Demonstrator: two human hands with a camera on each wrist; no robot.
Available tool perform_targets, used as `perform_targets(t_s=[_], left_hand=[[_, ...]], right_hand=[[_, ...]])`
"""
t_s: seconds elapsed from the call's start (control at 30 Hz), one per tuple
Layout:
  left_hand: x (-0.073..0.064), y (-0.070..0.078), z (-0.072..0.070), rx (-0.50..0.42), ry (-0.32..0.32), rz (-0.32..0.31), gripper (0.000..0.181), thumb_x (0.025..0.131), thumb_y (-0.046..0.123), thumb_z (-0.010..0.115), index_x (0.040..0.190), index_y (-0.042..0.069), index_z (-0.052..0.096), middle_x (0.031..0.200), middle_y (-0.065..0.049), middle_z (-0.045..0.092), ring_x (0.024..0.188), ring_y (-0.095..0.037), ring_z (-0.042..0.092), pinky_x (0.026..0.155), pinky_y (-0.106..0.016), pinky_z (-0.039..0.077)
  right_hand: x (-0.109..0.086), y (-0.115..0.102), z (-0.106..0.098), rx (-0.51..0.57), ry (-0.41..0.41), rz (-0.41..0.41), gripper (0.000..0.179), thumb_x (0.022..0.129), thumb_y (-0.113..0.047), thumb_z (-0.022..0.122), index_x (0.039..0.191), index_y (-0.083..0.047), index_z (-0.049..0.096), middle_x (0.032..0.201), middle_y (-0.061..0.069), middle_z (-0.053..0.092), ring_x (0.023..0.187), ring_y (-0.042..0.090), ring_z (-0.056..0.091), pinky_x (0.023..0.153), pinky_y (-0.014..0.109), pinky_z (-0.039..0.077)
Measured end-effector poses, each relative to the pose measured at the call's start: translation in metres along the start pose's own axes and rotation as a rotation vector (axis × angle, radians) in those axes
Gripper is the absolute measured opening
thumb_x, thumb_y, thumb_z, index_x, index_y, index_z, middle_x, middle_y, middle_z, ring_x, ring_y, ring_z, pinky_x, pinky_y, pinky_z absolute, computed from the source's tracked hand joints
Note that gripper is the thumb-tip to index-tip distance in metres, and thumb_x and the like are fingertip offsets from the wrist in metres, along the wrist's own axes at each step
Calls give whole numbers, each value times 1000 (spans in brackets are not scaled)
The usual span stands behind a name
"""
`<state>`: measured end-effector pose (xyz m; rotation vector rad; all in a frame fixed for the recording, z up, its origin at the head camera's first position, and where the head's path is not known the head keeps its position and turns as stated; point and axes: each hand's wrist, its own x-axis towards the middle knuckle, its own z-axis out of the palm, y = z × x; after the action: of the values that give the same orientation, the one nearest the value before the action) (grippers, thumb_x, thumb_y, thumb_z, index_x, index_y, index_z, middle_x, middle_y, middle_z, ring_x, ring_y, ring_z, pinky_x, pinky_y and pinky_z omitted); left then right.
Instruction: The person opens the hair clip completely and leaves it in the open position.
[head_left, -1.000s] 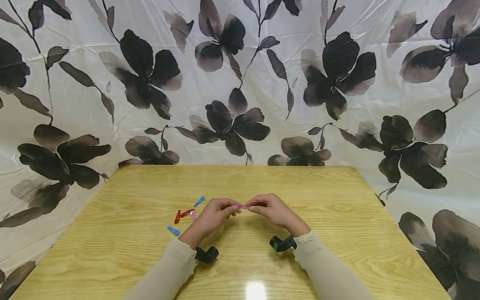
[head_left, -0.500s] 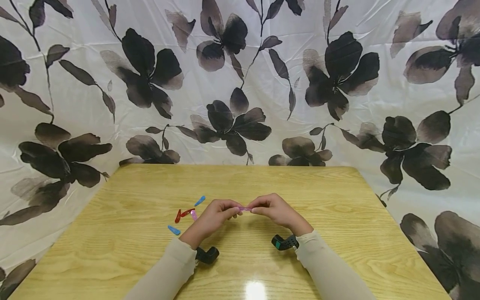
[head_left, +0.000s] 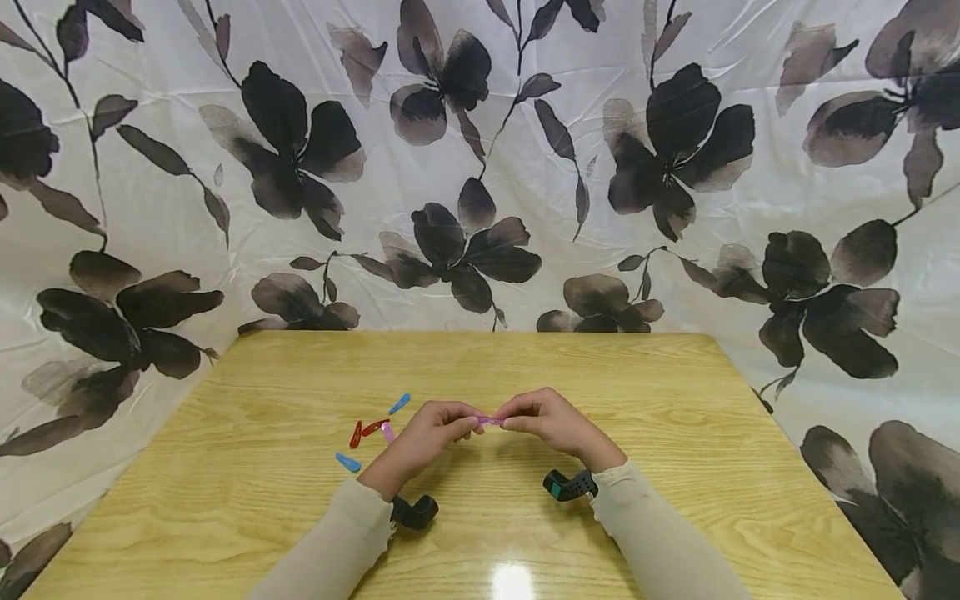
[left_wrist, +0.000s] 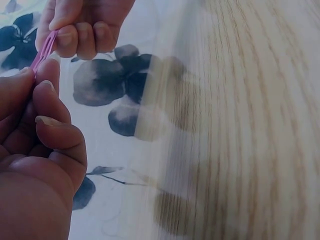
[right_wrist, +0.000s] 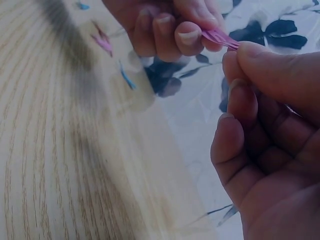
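Note:
A slim pink snap hair clip (head_left: pixel 491 421) is held above the middle of the table between both hands. My left hand (head_left: pixel 435 429) pinches one end with thumb and forefinger, and my right hand (head_left: pixel 553 423) pinches the other. In the left wrist view the clip (left_wrist: pixel 45 48) shows a slit between its thin bars. The right wrist view shows the same clip (right_wrist: pixel 220 38) stretched from fingertips to fingertips. Both its ends are covered by the fingers. On each hand the other fingers are curled in, apart from the clip.
Left of the left hand lie two red clips (head_left: pixel 356 434), a pink clip (head_left: pixel 387 431), an upper blue clip (head_left: pixel 400 403) and a lower blue clip (head_left: pixel 348 462). They rest on the wooden table (head_left: pixel 600 375). A floral curtain (head_left: pixel 562 167) hangs behind the table's far edge.
Both hands have shifted very slightly to the right with the pink hair clip, and a little more of it shows between the fingertips. The clips on the table lie as before.

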<state>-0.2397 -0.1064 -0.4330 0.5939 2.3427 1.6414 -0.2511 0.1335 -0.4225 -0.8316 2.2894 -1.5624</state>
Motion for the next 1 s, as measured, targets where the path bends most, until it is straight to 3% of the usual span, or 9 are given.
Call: perform_targets(t_s=[0.37,1.0], left_hand=[[-2,2,0,-13,-4,-6,23,100,18,53,109,6,71,96,-4,68,85,-18,54,80,-43,49],[-1,-2,0,-32,-28,21,26,101,20,53,108,1,70,95,-3,68,82,-14,55,79,-40,49]], right_hand=[[-1,1,1,4,-4,0,18,94,-13,63,106,-6,74,110,21,69,96,20,64,84,29,52],[-1,-1,1,12,-14,-25,18,95,-10,62,106,-4,73,107,14,71,94,13,65,85,29,52]])
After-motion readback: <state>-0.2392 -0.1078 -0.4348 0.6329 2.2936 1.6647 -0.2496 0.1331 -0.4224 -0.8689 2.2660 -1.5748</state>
